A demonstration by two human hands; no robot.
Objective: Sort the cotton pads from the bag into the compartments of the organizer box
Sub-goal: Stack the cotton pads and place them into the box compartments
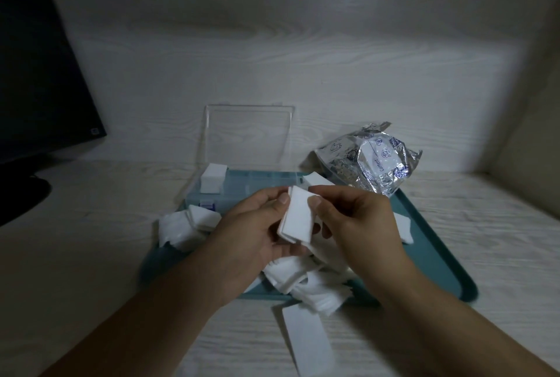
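I am squaring up a small stack of cotton pads [295,219] before it goes into the organizer box [242,185] just beyond my grip. My left hand [257,225] cradles the stack, thumb pinching 1 edge; my right hand [360,219] pinches the opposite edge. Next I need an unfilled compartment beyond my fingers. The pads are white, flat, rectangular; more lie loose on the teal tray [436,255] beneath.

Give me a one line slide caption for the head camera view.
Both hands hold a small stack of cotton pads above the teal tray.
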